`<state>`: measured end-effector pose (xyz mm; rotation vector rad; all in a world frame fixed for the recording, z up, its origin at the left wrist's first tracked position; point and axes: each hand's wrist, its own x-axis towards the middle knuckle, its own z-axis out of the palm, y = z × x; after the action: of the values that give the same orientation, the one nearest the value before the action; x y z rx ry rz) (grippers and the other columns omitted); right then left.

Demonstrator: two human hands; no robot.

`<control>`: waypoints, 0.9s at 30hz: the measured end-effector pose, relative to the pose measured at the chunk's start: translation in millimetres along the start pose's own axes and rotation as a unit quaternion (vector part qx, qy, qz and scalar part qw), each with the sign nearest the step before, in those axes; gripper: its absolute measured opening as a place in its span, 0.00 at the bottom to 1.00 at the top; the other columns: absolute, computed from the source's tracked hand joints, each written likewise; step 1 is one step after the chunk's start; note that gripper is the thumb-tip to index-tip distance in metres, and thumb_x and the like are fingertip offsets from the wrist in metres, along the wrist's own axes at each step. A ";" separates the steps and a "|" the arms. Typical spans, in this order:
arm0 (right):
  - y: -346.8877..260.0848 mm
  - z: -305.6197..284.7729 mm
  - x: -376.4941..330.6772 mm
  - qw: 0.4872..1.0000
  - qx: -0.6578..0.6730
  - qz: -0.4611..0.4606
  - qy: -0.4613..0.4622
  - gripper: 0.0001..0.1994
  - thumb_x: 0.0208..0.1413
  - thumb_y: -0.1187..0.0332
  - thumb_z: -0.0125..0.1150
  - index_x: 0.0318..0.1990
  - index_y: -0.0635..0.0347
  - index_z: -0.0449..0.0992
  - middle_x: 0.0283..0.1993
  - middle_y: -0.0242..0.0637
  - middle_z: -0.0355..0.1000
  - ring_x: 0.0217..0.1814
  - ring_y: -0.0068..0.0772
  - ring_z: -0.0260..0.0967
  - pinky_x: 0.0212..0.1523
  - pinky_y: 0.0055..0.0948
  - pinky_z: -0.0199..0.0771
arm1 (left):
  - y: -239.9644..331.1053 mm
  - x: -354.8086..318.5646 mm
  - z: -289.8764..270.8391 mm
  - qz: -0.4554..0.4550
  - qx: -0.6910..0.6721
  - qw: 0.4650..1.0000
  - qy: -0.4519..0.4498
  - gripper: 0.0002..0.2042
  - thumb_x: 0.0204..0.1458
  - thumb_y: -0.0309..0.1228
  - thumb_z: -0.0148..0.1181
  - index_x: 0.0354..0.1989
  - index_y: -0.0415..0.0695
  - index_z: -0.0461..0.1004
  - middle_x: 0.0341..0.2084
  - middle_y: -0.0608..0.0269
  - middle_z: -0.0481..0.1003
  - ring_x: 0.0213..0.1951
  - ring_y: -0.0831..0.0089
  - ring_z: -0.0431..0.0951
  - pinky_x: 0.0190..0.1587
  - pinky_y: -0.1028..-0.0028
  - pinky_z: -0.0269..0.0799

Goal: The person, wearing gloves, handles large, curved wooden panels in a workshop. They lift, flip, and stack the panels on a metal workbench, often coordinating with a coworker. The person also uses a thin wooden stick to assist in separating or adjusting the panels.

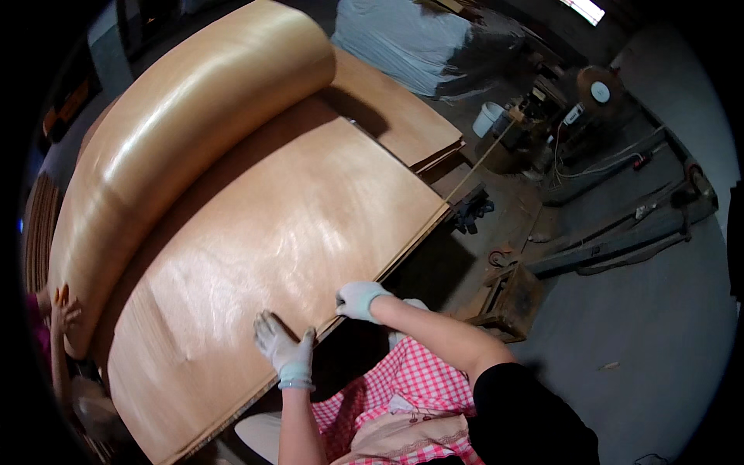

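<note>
A broad, pale wood veneer sheet (256, 225) lies on top of a stack, its front edge toward me. My left hand (284, 350), in a white glove, lies flat on it near that edge, fingers stretched and thumb apart. To its right, my gloved right hand (359, 301) is closed at the edge with the fingers curled in; what they hold is hidden. Across the far side, a big wood sheet (178, 124) bends over in a wide curve. Another person's hand (65, 311) rests against its left end.
More wood sheets (395, 116) lie beyond the stack at the back right. A white bucket (487, 119) stands near a machine (554, 108) with cables. On the right floor are a metal frame (612, 240) and a wooden box (511, 301). A plastic-covered pile (407, 43) is behind.
</note>
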<state>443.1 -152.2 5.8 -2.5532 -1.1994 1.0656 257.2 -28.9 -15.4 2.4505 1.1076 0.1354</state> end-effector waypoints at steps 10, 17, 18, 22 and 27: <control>250.1 -160.9 -20.4 0.986 -0.040 0.132 0.093 0.15 0.53 0.60 0.57 0.46 0.51 0.79 0.49 0.44 0.75 0.51 0.47 0.72 0.52 0.41 0.71 | -21.3 -0.4 2.8 0.002 0.040 0.999 0.012 0.52 0.35 0.45 0.70 0.69 0.38 0.47 0.68 0.44 0.48 0.70 0.51 0.43 0.71 0.55 0.35; 297.2 -149.4 12.0 0.957 0.014 0.268 0.112 0.17 0.51 0.62 0.59 0.46 0.60 0.77 0.48 0.48 0.75 0.50 0.49 0.72 0.52 0.39 0.71 | -16.9 -0.1 -2.2 -0.003 0.044 0.999 0.010 0.50 0.36 0.40 0.70 0.68 0.39 0.49 0.68 0.43 0.48 0.70 0.51 0.45 0.71 0.56 0.37; 299.9 -148.2 13.0 0.940 0.037 0.311 0.139 0.17 0.51 0.62 0.60 0.46 0.62 0.77 0.49 0.49 0.74 0.51 0.50 0.72 0.52 0.40 0.70 | -15.4 0.2 -3.3 -0.008 0.046 0.999 0.009 0.50 0.36 0.41 0.70 0.68 0.39 0.49 0.68 0.43 0.49 0.70 0.51 0.45 0.71 0.56 0.37; 323.6 -124.0 -12.2 0.811 0.207 0.374 0.399 0.16 0.53 0.63 0.59 0.43 0.67 0.76 0.46 0.52 0.74 0.49 0.50 0.72 0.50 0.40 0.70 | -16.0 1.5 2.0 0.019 0.044 0.999 0.018 0.50 0.36 0.44 0.70 0.68 0.39 0.51 0.67 0.43 0.50 0.69 0.50 0.46 0.70 0.56 0.39; 202.9 -93.4 -43.6 0.847 0.276 0.126 0.436 0.15 0.55 0.62 0.60 0.41 0.68 0.75 0.40 0.53 0.75 0.44 0.53 0.72 0.46 0.41 0.71 | -21.3 -3.3 3.2 0.049 0.014 0.993 0.106 0.41 0.39 0.40 0.70 0.63 0.39 0.59 0.63 0.43 0.59 0.66 0.47 0.53 0.68 0.53 0.45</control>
<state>611.6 -304.5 20.6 -2.2659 -0.2628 0.1194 241.1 -20.2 -27.2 2.5622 1.0816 0.4231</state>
